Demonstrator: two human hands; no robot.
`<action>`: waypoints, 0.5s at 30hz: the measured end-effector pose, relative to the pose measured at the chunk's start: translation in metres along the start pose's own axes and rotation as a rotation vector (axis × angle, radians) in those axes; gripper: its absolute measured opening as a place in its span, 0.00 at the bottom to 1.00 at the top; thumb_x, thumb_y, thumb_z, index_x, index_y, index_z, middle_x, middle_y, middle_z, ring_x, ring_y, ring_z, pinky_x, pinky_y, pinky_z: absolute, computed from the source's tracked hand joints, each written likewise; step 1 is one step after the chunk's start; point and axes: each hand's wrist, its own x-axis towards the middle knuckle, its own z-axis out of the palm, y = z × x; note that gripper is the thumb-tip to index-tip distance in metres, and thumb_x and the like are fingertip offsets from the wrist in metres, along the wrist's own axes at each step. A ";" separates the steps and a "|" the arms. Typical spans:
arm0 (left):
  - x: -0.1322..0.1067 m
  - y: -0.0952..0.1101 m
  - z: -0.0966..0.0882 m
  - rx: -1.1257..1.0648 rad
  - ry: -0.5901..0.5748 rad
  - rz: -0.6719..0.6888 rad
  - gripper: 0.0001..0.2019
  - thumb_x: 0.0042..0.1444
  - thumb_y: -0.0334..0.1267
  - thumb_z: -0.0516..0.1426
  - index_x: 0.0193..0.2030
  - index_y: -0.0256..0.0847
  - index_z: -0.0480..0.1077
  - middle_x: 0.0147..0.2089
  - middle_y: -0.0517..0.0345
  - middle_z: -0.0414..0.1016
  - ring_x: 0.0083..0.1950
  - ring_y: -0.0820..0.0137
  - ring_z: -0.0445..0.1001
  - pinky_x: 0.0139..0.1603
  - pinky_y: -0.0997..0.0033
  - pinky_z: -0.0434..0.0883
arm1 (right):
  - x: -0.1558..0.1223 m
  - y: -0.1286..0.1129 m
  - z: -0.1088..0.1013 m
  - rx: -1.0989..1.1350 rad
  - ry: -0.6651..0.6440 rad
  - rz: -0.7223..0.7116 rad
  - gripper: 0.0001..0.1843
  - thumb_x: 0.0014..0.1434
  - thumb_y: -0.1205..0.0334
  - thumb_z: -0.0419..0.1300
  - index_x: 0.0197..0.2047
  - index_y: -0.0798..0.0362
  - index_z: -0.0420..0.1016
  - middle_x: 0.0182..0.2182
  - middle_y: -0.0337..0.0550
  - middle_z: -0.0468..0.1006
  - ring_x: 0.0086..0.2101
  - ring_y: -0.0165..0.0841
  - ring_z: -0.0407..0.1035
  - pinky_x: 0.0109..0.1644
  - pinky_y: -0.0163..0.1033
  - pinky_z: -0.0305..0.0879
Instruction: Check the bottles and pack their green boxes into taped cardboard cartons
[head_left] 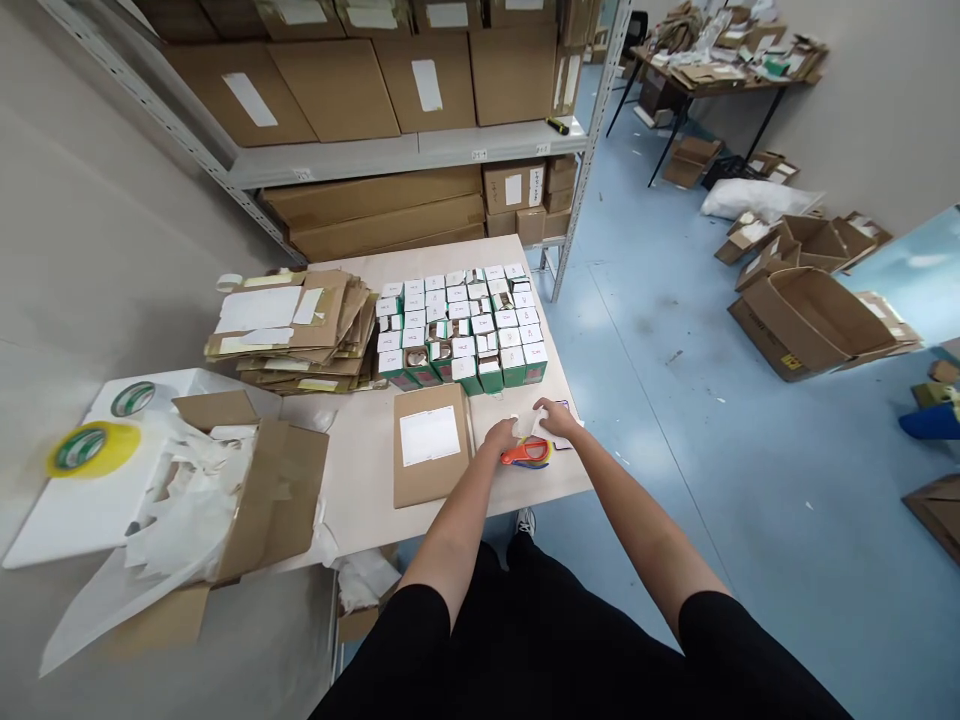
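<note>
Near the table's front right corner, my left hand (501, 436) is closed with a small white scrap at its fingertips. Just to the right, my right hand (556, 418) pinches a piece of white paper (538, 426). Orange-handled scissors (526, 454) lie below and between both hands, close to my left fingers. Partly under my right hand is a flat dark-edged object (564, 442), its kind unclear. A flat cardboard piece with a white label (429, 438) lies left of my left hand. Behind my hands stand rows of small green-and-white boxes (461, 325), some with open tops.
Flattened cardboard (292, 325) is stacked at the table's left. An open carton (277, 500) stuffed with white wrapping stands beside tape rolls (94, 448). Shelving (420, 150) with brown cartons rises behind the table. More open cartons (810, 325) lie on the blue floor at right.
</note>
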 end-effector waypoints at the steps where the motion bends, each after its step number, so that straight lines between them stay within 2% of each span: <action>1: 0.003 -0.004 0.004 0.006 -0.023 -0.013 0.41 0.51 0.43 0.66 0.73 0.40 0.63 0.72 0.41 0.67 0.70 0.51 0.70 0.67 0.57 0.68 | 0.004 0.001 -0.001 -0.041 -0.004 0.003 0.26 0.56 0.74 0.59 0.57 0.47 0.72 0.47 0.44 0.81 0.48 0.41 0.75 0.46 0.38 0.65; 3: 0.010 -0.009 0.012 0.019 -0.064 -0.042 0.43 0.53 0.44 0.65 0.75 0.42 0.60 0.76 0.41 0.60 0.72 0.50 0.66 0.69 0.55 0.66 | 0.015 0.003 -0.002 -0.115 -0.027 0.014 0.29 0.56 0.75 0.58 0.60 0.48 0.71 0.48 0.47 0.82 0.50 0.43 0.75 0.46 0.39 0.65; 7: 0.028 -0.019 0.029 0.050 -0.059 -0.050 0.43 0.56 0.48 0.63 0.77 0.49 0.54 0.82 0.47 0.44 0.77 0.48 0.56 0.72 0.49 0.62 | 0.038 0.014 0.007 -0.186 -0.123 0.048 0.38 0.54 0.75 0.59 0.68 0.49 0.64 0.50 0.52 0.82 0.50 0.46 0.75 0.45 0.41 0.66; 12: 0.045 -0.034 0.047 0.077 -0.030 -0.021 0.36 0.60 0.53 0.60 0.74 0.55 0.60 0.82 0.52 0.46 0.80 0.46 0.45 0.74 0.44 0.58 | 0.054 0.033 0.023 -0.190 -0.131 0.072 0.40 0.53 0.75 0.61 0.69 0.47 0.64 0.51 0.53 0.82 0.50 0.47 0.76 0.46 0.42 0.67; 15: 0.051 -0.039 0.052 0.119 0.020 -0.062 0.34 0.60 0.57 0.60 0.73 0.58 0.63 0.82 0.55 0.44 0.80 0.45 0.41 0.74 0.41 0.56 | 0.060 0.043 0.025 -0.220 -0.108 0.102 0.40 0.53 0.74 0.62 0.68 0.47 0.66 0.50 0.53 0.82 0.50 0.48 0.76 0.47 0.43 0.68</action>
